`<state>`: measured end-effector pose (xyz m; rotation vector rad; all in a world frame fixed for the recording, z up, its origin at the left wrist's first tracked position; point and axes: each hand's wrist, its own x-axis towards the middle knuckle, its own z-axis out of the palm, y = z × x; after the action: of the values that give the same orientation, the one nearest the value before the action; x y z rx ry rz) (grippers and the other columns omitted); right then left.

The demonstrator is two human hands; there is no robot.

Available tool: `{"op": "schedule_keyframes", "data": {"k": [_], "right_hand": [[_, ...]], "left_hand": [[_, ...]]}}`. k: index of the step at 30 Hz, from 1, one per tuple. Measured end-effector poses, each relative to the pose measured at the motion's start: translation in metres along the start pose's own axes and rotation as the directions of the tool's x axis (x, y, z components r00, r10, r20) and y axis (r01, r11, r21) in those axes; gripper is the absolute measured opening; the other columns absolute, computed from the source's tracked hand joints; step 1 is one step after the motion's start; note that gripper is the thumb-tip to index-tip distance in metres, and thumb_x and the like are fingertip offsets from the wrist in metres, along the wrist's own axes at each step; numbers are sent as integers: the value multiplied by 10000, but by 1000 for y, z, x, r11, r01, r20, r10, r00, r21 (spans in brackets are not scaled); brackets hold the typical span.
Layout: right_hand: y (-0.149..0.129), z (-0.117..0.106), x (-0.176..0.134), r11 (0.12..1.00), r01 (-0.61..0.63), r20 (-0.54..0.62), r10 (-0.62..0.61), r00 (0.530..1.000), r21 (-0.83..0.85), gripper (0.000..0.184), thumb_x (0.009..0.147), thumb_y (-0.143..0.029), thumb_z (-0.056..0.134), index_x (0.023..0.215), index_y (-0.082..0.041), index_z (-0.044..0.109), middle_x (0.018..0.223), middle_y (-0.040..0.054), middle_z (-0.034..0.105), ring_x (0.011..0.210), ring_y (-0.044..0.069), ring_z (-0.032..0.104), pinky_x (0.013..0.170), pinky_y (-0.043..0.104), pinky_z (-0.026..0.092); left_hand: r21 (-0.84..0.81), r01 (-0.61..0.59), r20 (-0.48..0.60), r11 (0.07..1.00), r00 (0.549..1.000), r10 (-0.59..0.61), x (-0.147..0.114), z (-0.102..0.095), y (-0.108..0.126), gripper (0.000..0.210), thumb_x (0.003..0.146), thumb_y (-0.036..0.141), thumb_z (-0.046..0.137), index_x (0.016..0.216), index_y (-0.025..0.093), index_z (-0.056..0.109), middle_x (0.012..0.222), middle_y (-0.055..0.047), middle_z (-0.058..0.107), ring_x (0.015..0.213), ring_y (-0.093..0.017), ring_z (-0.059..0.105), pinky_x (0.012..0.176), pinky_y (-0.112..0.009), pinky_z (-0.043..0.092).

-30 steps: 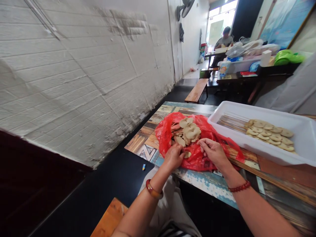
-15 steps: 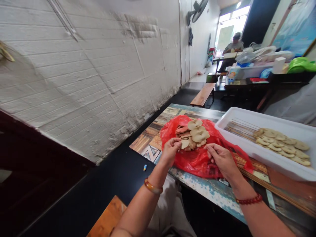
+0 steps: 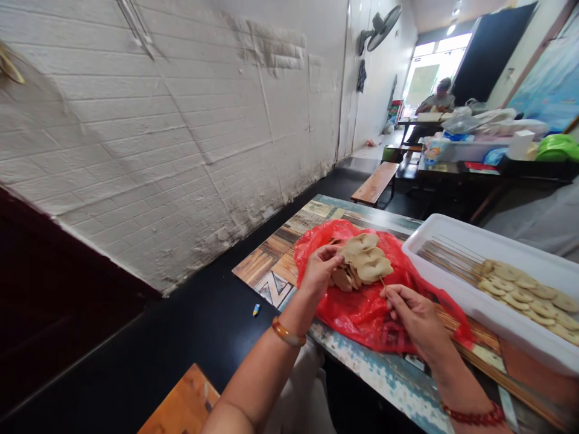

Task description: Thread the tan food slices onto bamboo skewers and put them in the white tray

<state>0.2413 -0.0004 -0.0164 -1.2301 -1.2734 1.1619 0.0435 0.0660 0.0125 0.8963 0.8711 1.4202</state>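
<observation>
My right hand [image 3: 409, 307] is closed in a pinch on the end of a thin bamboo skewer [image 3: 383, 281]. Several pale, round, flat slices [image 3: 370, 259] overlap along that skewer, tilted up above a red plastic bag [image 3: 357, 316]. At the left edge of these slices, my left hand [image 3: 322, 265] pinches a pale slice between thumb and fingers; its hold is partly hidden. More loose slices [image 3: 344, 278] lie in the spread bag, underneath and beside the skewered ones.
To the right, a white plastic tray [image 3: 418, 232] holds finished-looking skewers of slices [image 3: 529, 289]. Loose bamboo sticks [image 3: 493, 367] lie on the patterned table [image 3: 280, 253] beside the bag. A wooden bench [image 3: 376, 182], a cluttered table and a seated person [image 3: 436, 102] are farther back.
My left hand has moved up and inward, bringing its slice against the skewered ones. The skewered slices stand higher and more tilted. The whole view has shifted slightly.
</observation>
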Motion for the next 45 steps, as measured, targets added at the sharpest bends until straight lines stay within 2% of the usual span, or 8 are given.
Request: {"op": "schedule_keyframes", "data": {"k": [3,7,17,21,24,30,35,45], "right_hand": [[-2,-1,0,995,8,-4,-9,1000,-95,363,794,-537,594,844,-185,665,648,-7,545,529,120,496,451,216,435],[-6,-1,-1,978,54,25,-50,998,-204,347,826,-517,552,799,-189,663,611,-16,515,518,124,490,463,219,430],[-2,4,-4,921,66,29,-59,998,-385,346,850,-489,517,775,-196,685,602,23,597,547,171,569,497,251,482],[-1,3,-4,910,56,22,-52,998,-410,354,844,-499,523,785,-198,701,610,34,623,536,176,584,525,262,511],[-2,4,-4,899,47,-6,-55,998,-435,357,822,-514,545,783,-204,717,570,27,611,512,176,579,495,254,502],[-3,5,-4,880,57,-8,-69,998,-471,369,826,-526,531,767,-214,717,504,20,553,470,180,547,441,259,459],[-1,5,-4,867,56,8,-60,998,-495,373,831,-520,526,784,-200,711,501,2,519,487,174,552,448,246,452],[-3,6,-6,889,14,10,-10,1000,-458,347,852,-478,514,844,-193,711,580,15,597,571,186,607,537,260,501]], "left_hand": [[-45,-39,-26,998,999,38,16,10,6,286,546,276,808,741,140,650,679,11,619,535,-60,493,511,-184,356],[-120,-15,-50,993,999,9,31,17,6,296,546,294,803,717,149,609,652,30,599,524,-66,504,522,-193,384],[-170,-44,-106,985,994,26,39,-1,-10,428,578,286,805,939,154,617,746,-11,675,616,-112,602,604,-221,430],[-133,-56,-142,990,989,36,36,-1,-4,420,589,267,786,952,154,608,713,0,661,589,-110,591,588,-222,431],[-116,-51,-126,992,991,37,34,1,-1,396,600,242,767,952,154,609,665,18,633,570,-101,570,578,-216,426],[-89,-55,-122,994,992,44,34,0,-4,385,613,219,747,968,150,616,703,0,650,623,-118,593,593,-219,424],[-78,-55,-120,995,992,45,34,-2,-7,381,621,229,745,969,142,614,685,6,627,584,-95,558,564,-202,402],[-18,-75,-96,997,993,73,33,-1,-9,387,612,238,749,965,141,624,696,6,626,599,-100,552,566,-206,404]]}}
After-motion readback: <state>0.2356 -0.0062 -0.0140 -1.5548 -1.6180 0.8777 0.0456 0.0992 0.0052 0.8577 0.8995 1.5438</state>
